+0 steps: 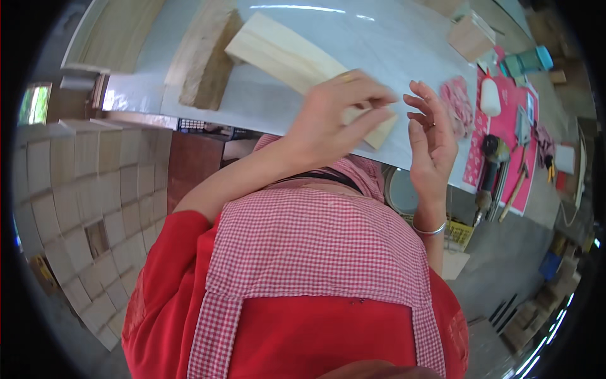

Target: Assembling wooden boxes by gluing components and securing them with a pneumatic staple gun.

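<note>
A pale wooden board (287, 55) lies at a slant on the light-coloured worktable (391, 38), its near end reaching toward the table's front edge. Above that near end is my left hand (338, 117), slightly blurred, its thumb apart from the fingers and nothing visible in its grip. It hides part of the board; whether it touches the wood I cannot tell. To its right my right hand (432, 142) is raised near the table edge. Those fingers are loosely bent and spread, with nothing between them. A silver bangle (429, 230) circles the right wrist.
A thick, rough-sided wooden block (211, 69) sits left of the board. Rightward are a crumpled pink cloth (457, 104), a white bottle (489, 96), a power tool (492, 151) and a hammer (514, 192). Stacked wooden blocks (88, 183) rise at the left.
</note>
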A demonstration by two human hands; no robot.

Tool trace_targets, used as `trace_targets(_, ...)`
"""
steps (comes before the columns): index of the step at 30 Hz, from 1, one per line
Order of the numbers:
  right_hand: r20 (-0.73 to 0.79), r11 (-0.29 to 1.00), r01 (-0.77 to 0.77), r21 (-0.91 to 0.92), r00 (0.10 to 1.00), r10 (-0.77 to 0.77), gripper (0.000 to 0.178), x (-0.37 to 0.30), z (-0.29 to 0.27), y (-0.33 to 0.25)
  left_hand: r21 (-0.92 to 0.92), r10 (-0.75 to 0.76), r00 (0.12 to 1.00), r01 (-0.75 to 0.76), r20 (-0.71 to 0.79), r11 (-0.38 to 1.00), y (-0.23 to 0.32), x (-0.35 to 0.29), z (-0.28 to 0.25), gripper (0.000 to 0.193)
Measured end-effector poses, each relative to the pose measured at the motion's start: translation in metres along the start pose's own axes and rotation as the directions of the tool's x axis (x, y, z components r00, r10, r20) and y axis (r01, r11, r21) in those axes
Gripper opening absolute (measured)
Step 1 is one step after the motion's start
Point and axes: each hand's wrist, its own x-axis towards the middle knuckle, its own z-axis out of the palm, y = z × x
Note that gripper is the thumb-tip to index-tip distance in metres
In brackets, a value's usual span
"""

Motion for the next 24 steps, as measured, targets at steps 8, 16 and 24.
trace_targets(8,0.11,0.997,0.065,0.03,0.992,-0.068,0.059,0.0,0.037,-0.009,-0.172,-0.03,0.971,-0.012,-0.238,0.985,-0.012,0.005,0.017,0.014)
trace_targets(16,0.14,0.996,0.073,0.05,0.987,-0.079,0.063,-0.004,0.044,-0.007,-0.073,0.016,0.948,-0.041,-0.317,0.996,-0.02,-0.002,0.024,0.008)
trace_targets(24,0.116,0.958,0.181,-0.224,0.981,-0.158,0.068,-0.005,0.046,-0.006,-0.309,-0.193,0.951,0.114,-0.24,0.944,-0.015,-0.004,0.032,0.012)
